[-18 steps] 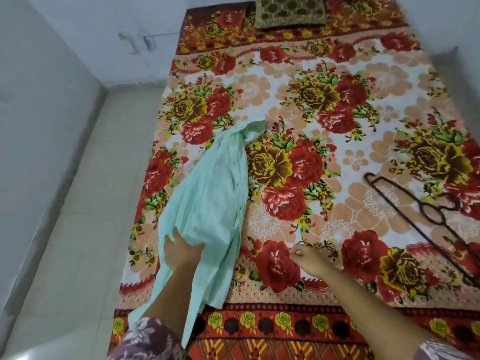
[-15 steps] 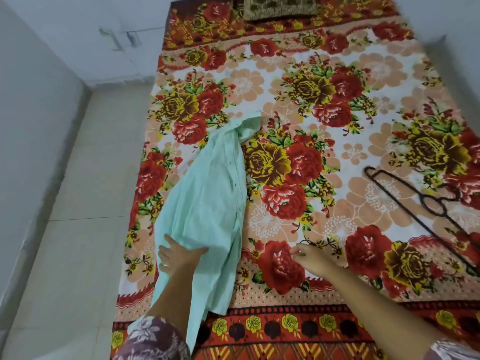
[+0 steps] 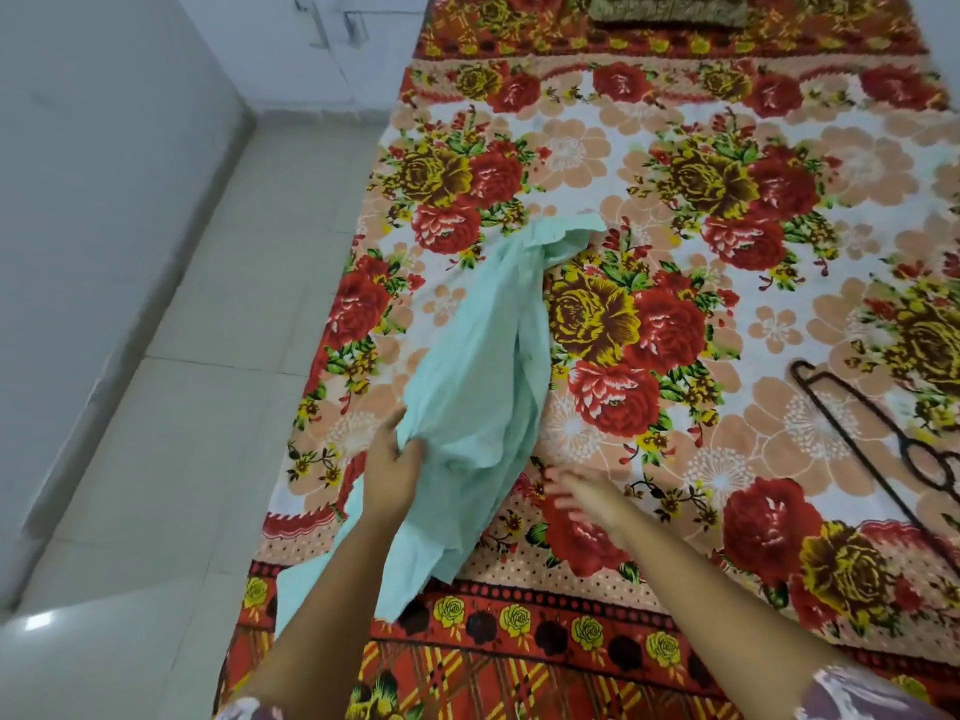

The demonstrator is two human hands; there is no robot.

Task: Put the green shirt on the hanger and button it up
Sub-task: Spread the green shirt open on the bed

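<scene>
Gripping a fold of the green shirt, the left hand sits at about 8 o'clock in the head view, its fingers and thumb curled round bunched cloth. The shirt lies crumpled in a long strip on the floral bedspread, running from 7 o'clock up toward the middle, with its tail hanging over the bed's near edge. The right hand is just beside the shirt's lower edge at about 6 o'clock. It is blurred, but its fingers look spread and hold nothing. The dark hanger lies flat at 3 o'clock, well apart from the shirt.

The step in hand appears to be taking up the shirt. It would go best if the free hand found the collar or a shoulder seam, so the garment opens out instead of staying twisted, before it goes to the hanger.
</scene>
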